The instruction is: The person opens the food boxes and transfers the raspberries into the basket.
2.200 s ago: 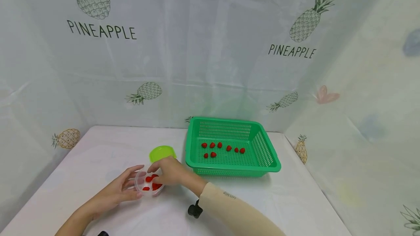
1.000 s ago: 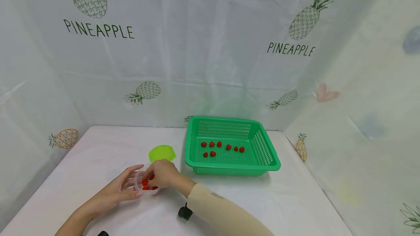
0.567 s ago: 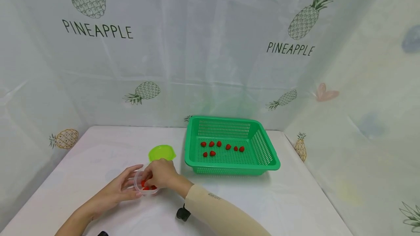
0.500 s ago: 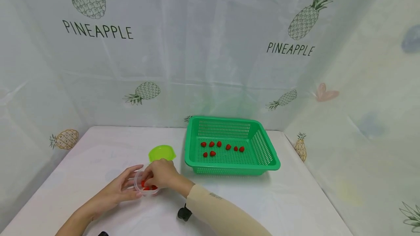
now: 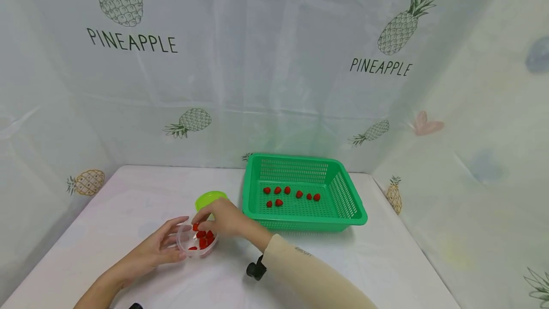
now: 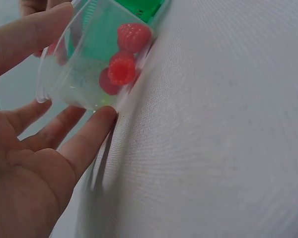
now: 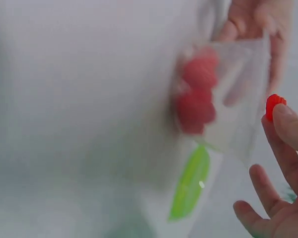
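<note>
My left hand (image 5: 147, 253) steadies a clear plastic container (image 5: 183, 243), its thumb on the near side and its fingers round the far side. Several red raspberries (image 5: 203, 243) lie inside, and the left wrist view shows the raspberries (image 6: 121, 70) through the wall. Between thumb and index finger my right hand (image 5: 226, 217) pinches one raspberry (image 7: 274, 106), at the container's mouth in the head view. The other fingers of that hand are spread. Behind the container lies a lime-green lid (image 5: 208, 199), partly covered by the right hand.
A green perforated basket (image 5: 302, 220) stands at the back, right of the lid, with several raspberries (image 5: 299, 194) spread over its floor. White cloth covers the table (image 5: 326, 271). A pineapple-print curtain (image 5: 274, 85) hangs close behind it.
From deep inside the container, my right hand has risen and moved slightly right, bringing up a pinched raspberry. More raspberries show in the container. The left hand stays in place.
</note>
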Action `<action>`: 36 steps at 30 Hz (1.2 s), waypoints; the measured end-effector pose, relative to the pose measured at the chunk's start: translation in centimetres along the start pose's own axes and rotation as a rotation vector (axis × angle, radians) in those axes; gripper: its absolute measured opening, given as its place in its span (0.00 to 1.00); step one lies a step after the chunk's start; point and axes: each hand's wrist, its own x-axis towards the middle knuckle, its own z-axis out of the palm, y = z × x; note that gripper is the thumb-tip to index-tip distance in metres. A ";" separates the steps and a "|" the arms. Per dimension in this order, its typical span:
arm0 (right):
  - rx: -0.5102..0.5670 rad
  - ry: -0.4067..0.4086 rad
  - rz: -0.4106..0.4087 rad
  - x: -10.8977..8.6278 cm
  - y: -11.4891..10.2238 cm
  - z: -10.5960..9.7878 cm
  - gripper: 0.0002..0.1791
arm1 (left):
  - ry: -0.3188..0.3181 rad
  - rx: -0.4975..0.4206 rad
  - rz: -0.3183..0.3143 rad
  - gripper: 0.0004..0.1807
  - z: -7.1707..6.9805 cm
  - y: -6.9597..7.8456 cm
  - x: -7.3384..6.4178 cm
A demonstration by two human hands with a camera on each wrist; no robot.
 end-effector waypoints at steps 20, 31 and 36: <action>0.222 0.159 0.125 -6.9 8.9 -10.4 0.12 | 0.016 0.015 0.006 0.51 0.3 0.2 -0.1; 0.068 0.189 0.201 -10.8 14.7 -12.4 0.14 | 0.014 0.022 0.007 0.51 0.2 0.2 0.0; 0.033 0.206 0.205 -12.0 16.8 -12.5 0.12 | 0.021 0.030 0.012 0.50 0.2 0.1 -0.1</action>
